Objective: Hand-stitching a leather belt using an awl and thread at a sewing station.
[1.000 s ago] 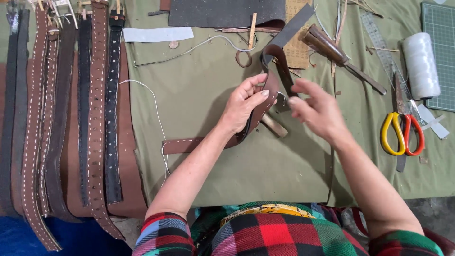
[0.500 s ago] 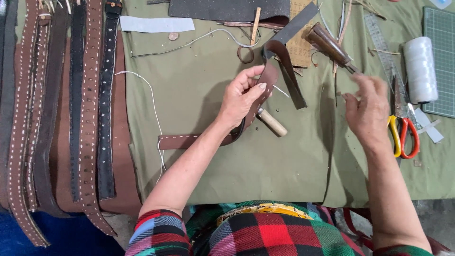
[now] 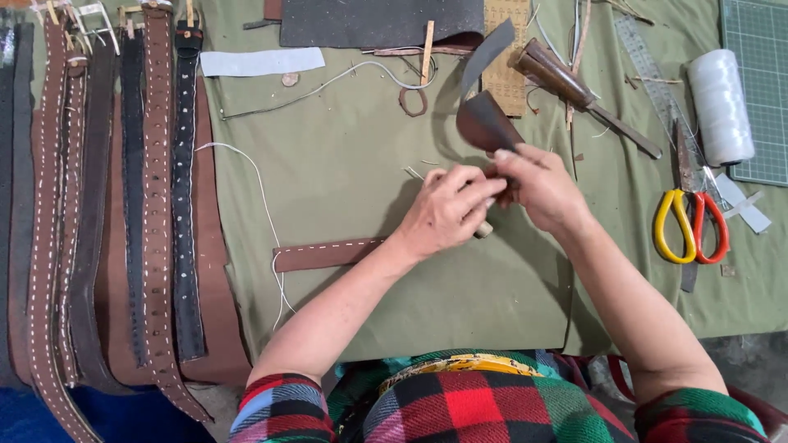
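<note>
Brown leather strap (image 3: 328,253), stitched in white along its edge: you now have both hands on its far end, where half a second ago your right hand (image 3: 538,187) was out beside the scissors (image 3: 691,226) and only your left hand (image 3: 447,209) held it. Right hand: back from the scissors, meeting the left above the strap's curled tip (image 3: 484,123), so two-handed work on that end looks resumed. Left hand: fingers bent, pinching the leather, wrist angled in from the strap's near end. Right hand: closed, thumb and fingers pressing the same spot; whether it also holds a small tool cannot be told. Strap: near end flat on the green cloth (image 3: 345,164), far end lifted, well left of the scissors. White thread (image 3: 263,205): trailing from the strap's near end.
</note>
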